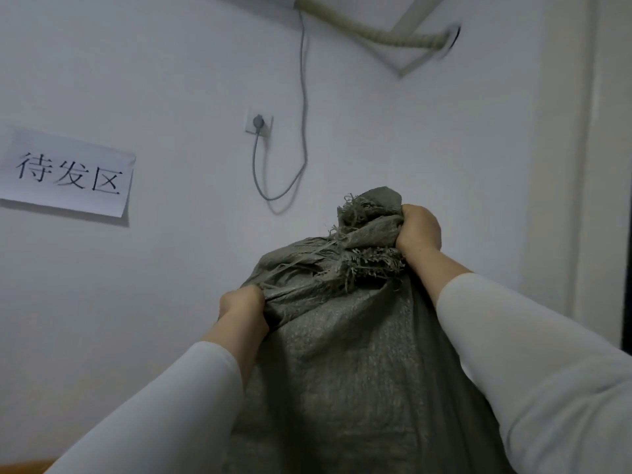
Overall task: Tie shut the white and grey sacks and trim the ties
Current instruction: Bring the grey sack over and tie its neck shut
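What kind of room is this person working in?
Likely a warehouse dispatch corner: a taped paper sign reads 待发区, roughly "awaiting dispatch", and a frayed grey sack is gripped at its mouth.

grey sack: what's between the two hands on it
Head view: only the bunched, frayed mouth of the sack runs between the left hand and the right hand.

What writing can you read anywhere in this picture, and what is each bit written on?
"待发区": black characters on the white paper sign stuck to the wall, left of the wall socket.
No other text: the grey sack that the left hand and right hand grip shows no print or label, and the socket bears no readable marking.
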Demonstrator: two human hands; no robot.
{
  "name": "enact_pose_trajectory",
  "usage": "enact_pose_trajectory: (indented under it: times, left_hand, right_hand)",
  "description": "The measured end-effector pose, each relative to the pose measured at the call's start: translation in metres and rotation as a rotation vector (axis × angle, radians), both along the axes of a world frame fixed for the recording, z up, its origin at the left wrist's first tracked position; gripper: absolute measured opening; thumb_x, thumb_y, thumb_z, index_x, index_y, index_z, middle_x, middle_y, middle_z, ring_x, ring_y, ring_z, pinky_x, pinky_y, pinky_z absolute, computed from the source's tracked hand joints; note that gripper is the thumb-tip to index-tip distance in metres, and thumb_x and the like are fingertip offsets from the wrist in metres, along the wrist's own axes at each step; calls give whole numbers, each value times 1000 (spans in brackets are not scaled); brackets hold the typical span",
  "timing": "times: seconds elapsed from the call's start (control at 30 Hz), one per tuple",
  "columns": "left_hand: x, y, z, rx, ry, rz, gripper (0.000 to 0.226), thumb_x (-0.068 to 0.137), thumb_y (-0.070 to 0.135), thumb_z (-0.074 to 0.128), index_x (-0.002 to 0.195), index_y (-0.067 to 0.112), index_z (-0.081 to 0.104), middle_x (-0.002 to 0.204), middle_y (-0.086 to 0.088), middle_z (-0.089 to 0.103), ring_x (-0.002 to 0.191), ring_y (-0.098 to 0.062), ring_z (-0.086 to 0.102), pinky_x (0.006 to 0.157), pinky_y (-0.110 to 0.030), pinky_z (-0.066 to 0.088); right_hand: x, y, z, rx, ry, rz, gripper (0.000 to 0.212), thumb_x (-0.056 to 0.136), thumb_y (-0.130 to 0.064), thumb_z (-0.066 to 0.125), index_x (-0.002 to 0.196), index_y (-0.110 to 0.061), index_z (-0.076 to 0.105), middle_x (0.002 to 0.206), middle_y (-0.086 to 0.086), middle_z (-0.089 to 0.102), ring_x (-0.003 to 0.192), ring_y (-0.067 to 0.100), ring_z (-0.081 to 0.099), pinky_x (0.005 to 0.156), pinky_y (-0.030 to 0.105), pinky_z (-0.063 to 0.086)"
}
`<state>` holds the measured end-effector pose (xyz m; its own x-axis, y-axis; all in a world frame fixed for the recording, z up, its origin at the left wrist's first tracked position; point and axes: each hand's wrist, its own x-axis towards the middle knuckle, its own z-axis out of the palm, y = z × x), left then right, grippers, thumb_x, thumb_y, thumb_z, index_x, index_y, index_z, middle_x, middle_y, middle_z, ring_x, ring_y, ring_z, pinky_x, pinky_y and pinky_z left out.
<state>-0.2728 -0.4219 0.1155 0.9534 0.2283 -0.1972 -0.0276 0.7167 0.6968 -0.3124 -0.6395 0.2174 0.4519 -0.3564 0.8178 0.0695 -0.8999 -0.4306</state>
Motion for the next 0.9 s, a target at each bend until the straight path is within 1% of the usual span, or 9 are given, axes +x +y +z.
enact_pose_trajectory:
  times: [0.1, 0.2, 0.3, 0.37, 0.47, 0.57, 0.73, 0.83, 0.9]
  left_hand:
    - [-18, 1, 16, 56, -41, -85, 27, 95, 8, 35, 70, 13, 42, 66, -3, 39, 54, -17, 37, 51, -22, 32]
    - [-56, -9, 35, 106, -82, -74, 26, 92, 3, 37, 68, 11, 43, 63, -5, 39, 42, -19, 40, 47, -21, 33]
    - [-96, -19, 40, 142, -88, -66, 22, 85, -7, 40, 68, 7, 44, 66, -8, 46, 49, -20, 41, 60, -29, 43]
    - [-123, -24, 43, 162, -72, -75, 21, 84, -8, 40, 69, 6, 42, 67, -8, 45, 51, -20, 40, 60, -30, 42]
    - [-163, -31, 40, 191, -45, -69, 15, 85, -7, 41, 78, 4, 49, 69, -11, 48, 48, -21, 43, 52, -27, 43]
    - [-210, -32, 48, 120, -53, -147, 24, 92, -3, 38, 71, 8, 41, 66, -8, 39, 49, -18, 38, 45, -18, 45]
    - [-286, -39, 60, 105, -156, -276, 25, 91, 1, 27, 69, 12, 31, 68, -6, 31, 49, -21, 31, 35, -24, 45]
    - [-333, -42, 62, 143, -150, -294, 18, 88, -2, 32, 75, 10, 35, 68, -6, 33, 47, -19, 29, 35, -30, 45]
    - [-363, -39, 61, 152, -148, -320, 21, 87, -3, 32, 71, 10, 31, 66, -6, 29, 46, -18, 24, 33, -22, 41]
  right_hand:
    - [-37, -7, 17, 17, -55, -18, 18, 82, 0, 42, 69, -11, 49, 78, 9, 53, 73, 23, 45, 63, 27, 31]
    - [-80, -17, 26, 40, -82, -8, 17, 81, 0, 43, 72, -10, 52, 78, 10, 54, 73, 23, 45, 63, 27, 31]
    - [-125, -30, 26, 41, -77, -18, 17, 81, 1, 43, 72, -10, 52, 78, 9, 53, 74, 24, 45, 64, 28, 31]
    - [-153, -38, 25, 38, -65, -28, 21, 80, 2, 42, 64, -11, 46, 76, 9, 51, 73, 25, 43, 63, 29, 31]
    - [-195, -48, 21, 33, -55, -40, 31, 80, 3, 41, 55, -15, 35, 65, 5, 44, 71, 24, 40, 59, 28, 29]
    - [-244, -51, 24, -9, -30, -71, 28, 82, 1, 42, 59, -13, 43, 72, 7, 50, 73, 24, 46, 61, 28, 31]
    - [-345, -53, 32, -49, -71, -179, 21, 82, 4, 39, 74, -7, 55, 79, 12, 51, 77, 27, 50, 64, 30, 33]
    - [-403, -51, 31, -64, -83, -252, 22, 82, 4, 40, 81, -3, 61, 82, 15, 56, 86, 31, 58, 65, 31, 34]
    - [-436, -45, 26, -62, -78, -277, 23, 84, 3, 41, 82, -5, 62, 91, 19, 63, 91, 33, 60, 66, 30, 35]
